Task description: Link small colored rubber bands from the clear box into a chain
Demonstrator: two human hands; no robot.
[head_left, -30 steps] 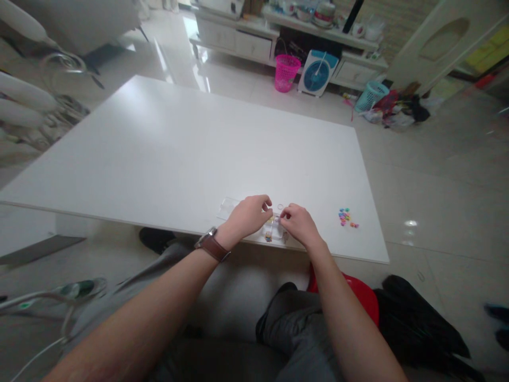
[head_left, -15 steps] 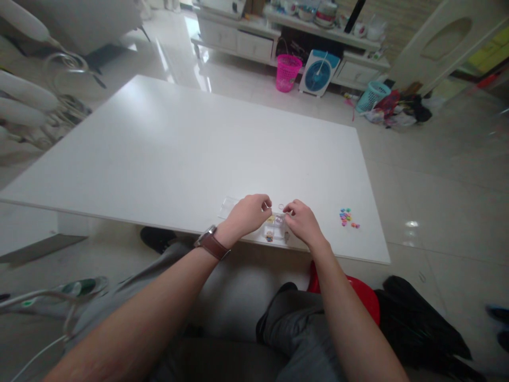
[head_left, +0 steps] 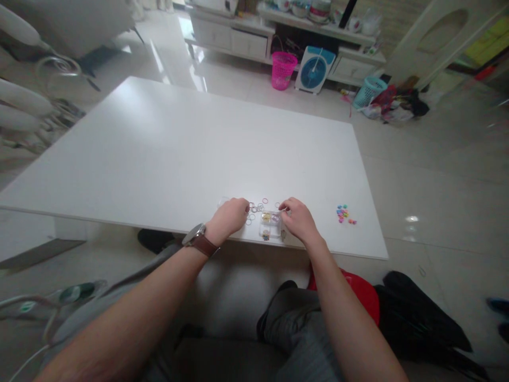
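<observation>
Some rings (head_left: 256,207) already out beside small box (head_left: 270,224); bead pile (head_left: 344,214) untouched. Left hand (head_left: 229,216) curled, right hand (head_left: 296,220) pinching — contents can't tell.

The table (head_left: 199,143) is plain glossy white. The small box (head_left: 271,225) on it is clear, with yellow and dark bits inside; the thin rings (head_left: 256,208) beside it are pink, red and pale. A heap of beads (head_left: 344,214) mixes pink, blue, green and orange. The watch strap (head_left: 203,245) is brown. One basket (head_left: 283,70) is bright pink, another basket (head_left: 367,93) teal. The fan (head_left: 315,69) is blue and white. The stool (head_left: 360,291) is red, the trousers (head_left: 294,329) grey.
</observation>
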